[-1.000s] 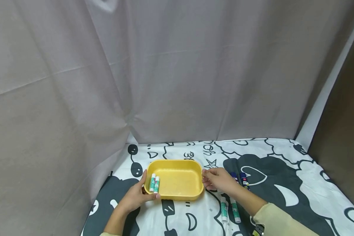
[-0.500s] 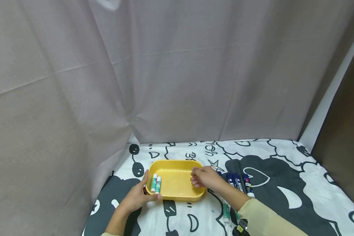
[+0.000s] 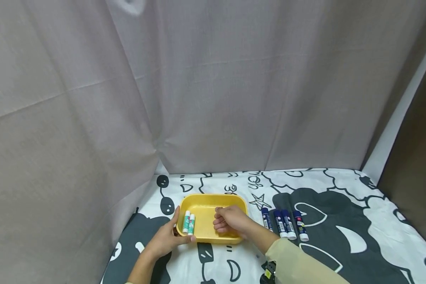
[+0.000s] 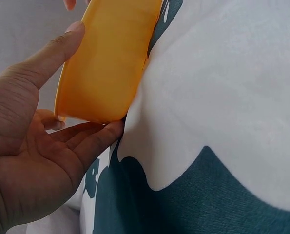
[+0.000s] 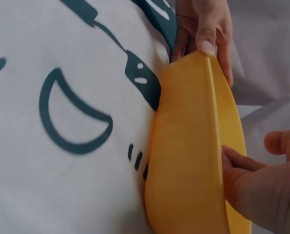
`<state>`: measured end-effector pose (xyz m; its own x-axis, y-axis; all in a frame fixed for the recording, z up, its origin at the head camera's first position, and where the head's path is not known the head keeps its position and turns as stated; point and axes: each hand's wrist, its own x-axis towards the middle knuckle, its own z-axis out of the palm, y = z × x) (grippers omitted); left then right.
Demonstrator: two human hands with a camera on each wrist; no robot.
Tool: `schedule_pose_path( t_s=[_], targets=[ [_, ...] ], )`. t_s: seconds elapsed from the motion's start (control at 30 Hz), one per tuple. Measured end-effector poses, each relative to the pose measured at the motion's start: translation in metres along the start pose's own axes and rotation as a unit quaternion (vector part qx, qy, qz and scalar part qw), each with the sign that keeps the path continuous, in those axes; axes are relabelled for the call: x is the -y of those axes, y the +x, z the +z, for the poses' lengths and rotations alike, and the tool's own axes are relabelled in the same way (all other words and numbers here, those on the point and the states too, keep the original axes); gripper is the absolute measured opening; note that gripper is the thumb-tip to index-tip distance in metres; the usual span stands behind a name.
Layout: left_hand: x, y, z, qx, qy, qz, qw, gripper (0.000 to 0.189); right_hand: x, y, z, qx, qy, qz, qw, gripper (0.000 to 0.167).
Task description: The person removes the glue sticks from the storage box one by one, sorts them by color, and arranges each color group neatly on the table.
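A yellow tray [image 3: 204,240] lies on the printed cloth. My left hand [image 3: 165,238] grips its left end, the thumb at the near rim and the fingers round the outside. Two green-and-white glue sticks [image 3: 186,221] lie side by side in the tray's left part. My right hand [image 3: 230,221] reaches over the right rim into the tray with bent fingers. In the right wrist view, the tray wall hides part of those fingers [image 5: 240,161], and the thumb stands apart from them. Whether they hold anything cannot be made out.
Several dark blue glue sticks [image 3: 285,225] with white ends lie in a row right of the tray, close to the right forearm. A grey curtain [image 3: 213,86] hangs behind the cloth [image 3: 248,260], and a brown panel [image 3: 415,157] stands at the right.
My right hand has moved left from the tray's right rim into the tray. Its sleeve now covers two green glue sticks on the cloth, while the blue ones are uncovered. The left hand stays put.
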<state>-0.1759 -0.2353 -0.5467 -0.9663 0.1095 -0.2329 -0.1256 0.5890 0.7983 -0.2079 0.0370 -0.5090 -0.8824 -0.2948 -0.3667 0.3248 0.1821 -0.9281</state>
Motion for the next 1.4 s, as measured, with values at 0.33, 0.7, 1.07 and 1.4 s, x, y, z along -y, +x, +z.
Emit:
schedule_pose_path(
  t_s=[0.33, 0.7, 1.07, 1.4],
  targets=[
    [0.003, 0.0, 0.0, 0.003, -0.008, 0.014, 0.9999, 0.137, -0.001, 0.02, 0.02, 0.024, 0.03, 0.021, 0.999, 0.046],
    [0.003, 0.001, -0.001, 0.01, -0.007, 0.027, 0.9996, 0.137, -0.008, 0.033, 0.031, 0.04, 0.052, 0.03, 0.9974, 0.045],
    [0.002, -0.002, 0.0, 0.022, -0.018, 0.037, 0.9989, 0.136, -0.013, 0.041, 0.033, 0.084, 0.149, 0.052, 0.9838, 0.056],
    [0.003, 0.0, -0.001, 0.017, -0.013, 0.041, 0.999, 0.136, -0.011, 0.049, 0.04, 0.089, 0.152, 0.054, 0.9828, 0.06]
  ],
)
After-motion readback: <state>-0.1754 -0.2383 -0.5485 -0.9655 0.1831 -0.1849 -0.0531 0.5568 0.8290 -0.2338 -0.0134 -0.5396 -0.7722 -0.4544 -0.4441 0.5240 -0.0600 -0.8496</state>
